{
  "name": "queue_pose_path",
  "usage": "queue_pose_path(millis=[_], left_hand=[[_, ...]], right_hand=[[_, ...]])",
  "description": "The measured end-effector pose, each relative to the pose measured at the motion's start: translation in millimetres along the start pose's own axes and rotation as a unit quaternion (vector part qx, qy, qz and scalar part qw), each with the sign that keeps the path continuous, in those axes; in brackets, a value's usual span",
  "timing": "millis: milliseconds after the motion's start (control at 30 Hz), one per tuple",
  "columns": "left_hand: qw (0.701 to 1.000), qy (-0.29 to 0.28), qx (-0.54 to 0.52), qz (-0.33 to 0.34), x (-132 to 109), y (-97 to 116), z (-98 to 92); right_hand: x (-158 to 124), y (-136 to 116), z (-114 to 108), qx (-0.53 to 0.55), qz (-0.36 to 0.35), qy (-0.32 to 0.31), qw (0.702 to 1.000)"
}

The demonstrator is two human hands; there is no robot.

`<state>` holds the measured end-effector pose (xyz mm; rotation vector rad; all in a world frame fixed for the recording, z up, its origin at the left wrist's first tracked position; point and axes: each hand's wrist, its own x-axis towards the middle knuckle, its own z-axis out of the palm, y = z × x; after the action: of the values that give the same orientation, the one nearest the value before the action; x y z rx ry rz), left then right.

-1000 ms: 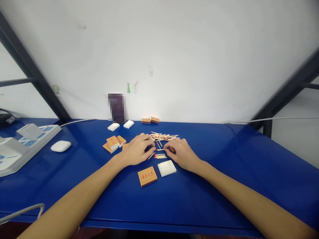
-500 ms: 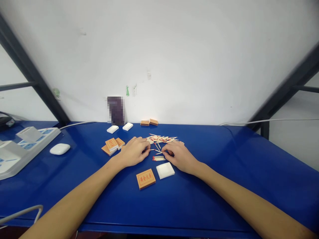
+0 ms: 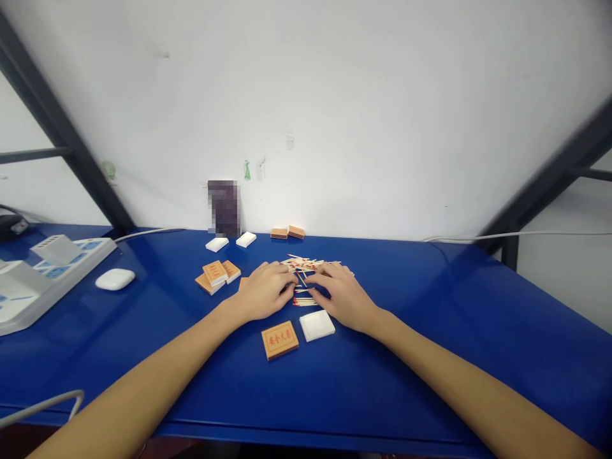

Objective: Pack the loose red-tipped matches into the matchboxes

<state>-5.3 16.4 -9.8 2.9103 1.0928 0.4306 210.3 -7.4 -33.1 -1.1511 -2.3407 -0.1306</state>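
A heap of red-tipped matches [image 3: 306,262] lies on the blue table [image 3: 430,319]. My left hand [image 3: 265,290] rests at the heap's left edge, fingers curled and pinched at the matches. My right hand [image 3: 339,293] lies over the heap's right side, its fingers reaching into the sticks. A small row of matches [image 3: 306,302] lies between both hands. Just in front of them sit an orange matchbox sleeve [image 3: 280,339] and a white inner tray [image 3: 317,325]. What either hand's fingertips hold is hidden.
Orange matchboxes [image 3: 216,275] are stacked to the left, with two white trays [image 3: 232,241] and two more boxes [image 3: 287,233] near the wall. A white earbud case [image 3: 115,279] and a white power strip [image 3: 43,277] sit far left. A dark blurred object [image 3: 224,208] leans on the wall.
Both hands have shifted slightly up the table into the match heap, and the right hand's fingers have moved left towards the left hand.
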Motion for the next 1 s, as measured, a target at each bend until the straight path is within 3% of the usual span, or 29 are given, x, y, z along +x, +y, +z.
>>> queue_pose_path(millis=[167,333,567,1000], left_hand=[[1.0,-0.009,-0.013,0.02,-2.2,0.4,-2.8],[0.998,-0.02,-0.039,0.045,-3.1,0.8,-6.4],[0.998,0.018,-0.047,0.043,-4.4,-1.3,-7.0],[0.995,0.006,-0.074,0.066,-4.3,-1.4,-8.3]], right_hand=[[0.7,-1.0,-3.6,0.002,-0.066,-0.03,0.997],[1.0,0.6,-3.7,0.002,-0.056,-0.048,0.997],[-1.1,3.4,-3.0,0.027,-0.033,-0.044,0.998],[-1.5,2.3,-2.7,0.022,-0.038,-0.048,0.998]])
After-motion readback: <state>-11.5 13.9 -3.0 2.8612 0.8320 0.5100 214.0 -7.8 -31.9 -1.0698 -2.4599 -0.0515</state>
